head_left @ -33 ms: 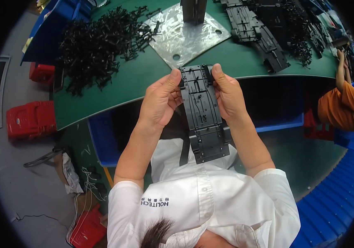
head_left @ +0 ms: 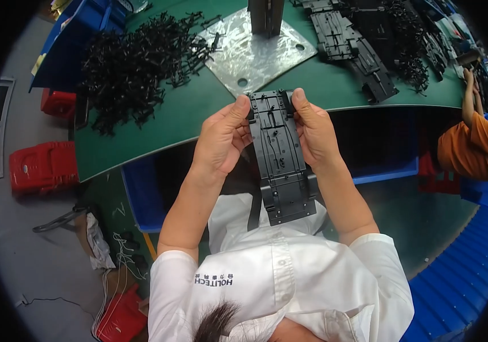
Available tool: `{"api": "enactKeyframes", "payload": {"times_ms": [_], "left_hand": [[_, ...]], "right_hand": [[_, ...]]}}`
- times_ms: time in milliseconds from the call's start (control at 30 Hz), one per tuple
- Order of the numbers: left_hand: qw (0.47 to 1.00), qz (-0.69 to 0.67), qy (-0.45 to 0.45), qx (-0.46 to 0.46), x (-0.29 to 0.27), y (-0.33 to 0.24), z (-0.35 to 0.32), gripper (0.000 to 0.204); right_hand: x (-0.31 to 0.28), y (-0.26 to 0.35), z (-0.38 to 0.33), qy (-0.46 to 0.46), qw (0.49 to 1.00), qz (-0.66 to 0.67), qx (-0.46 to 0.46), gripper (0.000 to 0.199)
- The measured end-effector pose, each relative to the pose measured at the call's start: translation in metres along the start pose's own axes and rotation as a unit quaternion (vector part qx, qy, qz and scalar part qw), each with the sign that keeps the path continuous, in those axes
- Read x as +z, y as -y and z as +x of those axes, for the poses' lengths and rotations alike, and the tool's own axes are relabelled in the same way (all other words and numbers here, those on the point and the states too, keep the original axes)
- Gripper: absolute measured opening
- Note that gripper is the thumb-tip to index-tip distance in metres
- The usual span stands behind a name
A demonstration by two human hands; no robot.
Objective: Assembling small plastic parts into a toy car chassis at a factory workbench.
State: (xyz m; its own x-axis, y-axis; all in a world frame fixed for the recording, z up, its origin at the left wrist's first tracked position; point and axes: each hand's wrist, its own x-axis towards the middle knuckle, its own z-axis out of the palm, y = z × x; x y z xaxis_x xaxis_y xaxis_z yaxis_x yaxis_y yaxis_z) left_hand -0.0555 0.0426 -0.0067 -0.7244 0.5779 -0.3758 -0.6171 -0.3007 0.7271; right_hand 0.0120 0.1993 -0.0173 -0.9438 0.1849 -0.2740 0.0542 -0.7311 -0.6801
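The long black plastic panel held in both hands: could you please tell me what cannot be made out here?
- Head view: underside of the long black plastic panel faces away.
- Left hand and right hand: fingers hidden behind the panel.
- Heap of small black plastic clips: individual pieces too small.
- Upright dark block on the shiny metal plate: top cut off by the edge.

Heap of small black plastic parts on green table; metal plate; red crates on floor.

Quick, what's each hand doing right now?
Left hand: closed on the left edge of the long black plastic panel.
Right hand: closed on the same panel's right edge.
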Motion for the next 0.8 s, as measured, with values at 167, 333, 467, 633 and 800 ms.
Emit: {"api": "enactKeyframes", "payload": {"times_ms": [167,333,467,633,800], "left_hand": [[1.000,-0.003,0.013,-0.012,0.013,-0.015,0.015,0.035],[0.999,-0.035,0.020,-0.016,0.020,-0.027,0.036,0.032],[0.997,-0.072,0.000,-0.018,0.022,-0.030,0.055,0.030],[0.998,-0.065,0.005,-0.020,0.029,-0.032,0.066,0.029],[0.997,-0.075,-0.006,-0.023,0.035,-0.034,0.075,0.035]], "right_hand": [[-0.003,0.016,0.014,0.015,0.999,-0.009,-0.028,0.039],[0.011,0.033,0.027,-0.020,0.998,0.013,-0.050,0.035],[0.011,0.035,0.040,-0.042,0.998,0.017,-0.054,0.034],[0.009,0.039,0.049,-0.053,0.996,0.032,-0.059,0.032],[0.002,0.041,0.063,-0.083,0.994,0.028,-0.059,0.030]]}}
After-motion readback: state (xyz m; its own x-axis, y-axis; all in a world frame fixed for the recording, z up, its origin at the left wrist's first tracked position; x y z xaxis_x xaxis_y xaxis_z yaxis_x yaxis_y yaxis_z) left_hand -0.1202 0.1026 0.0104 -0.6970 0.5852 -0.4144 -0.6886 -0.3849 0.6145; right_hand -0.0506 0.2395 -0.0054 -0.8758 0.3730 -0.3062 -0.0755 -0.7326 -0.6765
